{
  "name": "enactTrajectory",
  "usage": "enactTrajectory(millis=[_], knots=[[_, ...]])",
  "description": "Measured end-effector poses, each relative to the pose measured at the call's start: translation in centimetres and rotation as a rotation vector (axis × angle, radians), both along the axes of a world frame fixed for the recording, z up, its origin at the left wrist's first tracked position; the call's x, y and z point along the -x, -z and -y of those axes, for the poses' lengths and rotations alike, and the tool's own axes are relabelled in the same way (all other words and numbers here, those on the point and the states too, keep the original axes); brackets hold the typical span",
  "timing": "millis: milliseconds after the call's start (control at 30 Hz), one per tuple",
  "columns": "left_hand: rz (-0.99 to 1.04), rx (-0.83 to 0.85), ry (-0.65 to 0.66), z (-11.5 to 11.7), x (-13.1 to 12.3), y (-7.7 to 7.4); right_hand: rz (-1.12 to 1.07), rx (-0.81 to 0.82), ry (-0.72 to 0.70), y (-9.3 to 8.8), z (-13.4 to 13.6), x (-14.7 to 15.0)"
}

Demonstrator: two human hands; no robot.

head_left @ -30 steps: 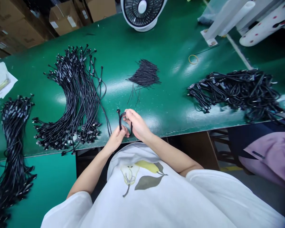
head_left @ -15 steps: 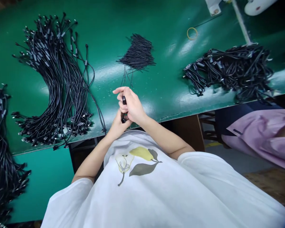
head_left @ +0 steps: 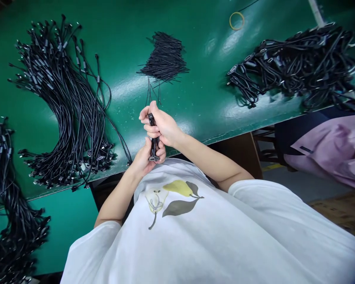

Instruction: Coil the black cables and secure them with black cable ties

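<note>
A black cable (head_left: 154, 144), folded into a short bundle, stands between my hands just over the table's front edge. My left hand (head_left: 144, 157) is wrapped round its lower part, where a metal-tipped connector faces me. Higher up, my right hand (head_left: 162, 125) is closed on the same bundle, its thumb and forefinger near the top end. Whether a tie goes round the cable is hidden by my fingers. Beyond my hands lies a pile of thin black twist ties (head_left: 165, 57), with a few loose ones (head_left: 153, 90) on the near side.
Long straight black cables (head_left: 68, 98) lie in a large heap at left, more cables (head_left: 6, 173) at far left. Folded cable bundles (head_left: 296, 67) are piled at right. A yellow ring (head_left: 236, 21) lies on the green table (head_left: 207, 90). Another person's pink clothing (head_left: 337, 146) shows at right.
The cable bundle has turned upright and shows more between my hands, its connector now facing me. My right forefinger, stretched out before, has curled in. The view has shifted slightly.
</note>
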State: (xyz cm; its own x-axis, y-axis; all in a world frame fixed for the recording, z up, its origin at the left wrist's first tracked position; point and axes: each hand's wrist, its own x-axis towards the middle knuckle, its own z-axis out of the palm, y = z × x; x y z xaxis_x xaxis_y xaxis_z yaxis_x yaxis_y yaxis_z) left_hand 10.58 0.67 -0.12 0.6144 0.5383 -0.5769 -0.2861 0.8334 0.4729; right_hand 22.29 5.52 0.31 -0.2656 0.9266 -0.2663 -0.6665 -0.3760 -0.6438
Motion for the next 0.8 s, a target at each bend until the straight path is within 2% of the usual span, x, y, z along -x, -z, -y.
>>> enactTrajectory(millis=[300,500,600,667,733,800], knots=[[0.089,0.108,-0.069,-0.7,-0.2,-0.4,0.122,-0.216,-0.083,0.5,-0.1,-0.9],[0.118,0.043,-0.125,-1.3,0.6,-0.7,0.369,-0.597,-0.182,0.6,-0.9,-2.9],[0.120,0.056,-0.104,-1.6,0.9,-0.5,0.397,-0.624,-0.198,1.3,-1.0,-2.7],[0.118,0.073,-0.099,-1.7,0.8,-0.3,0.503,-0.603,-0.129,2.0,-0.9,-1.9],[0.099,0.069,-0.122,-1.7,0.9,0.1,0.704,-0.617,-0.054,2.7,-0.9,-0.9],[0.052,0.030,-0.155,-1.6,1.3,0.4,0.924,-0.676,-0.037,3.4,-1.3,-0.3]])
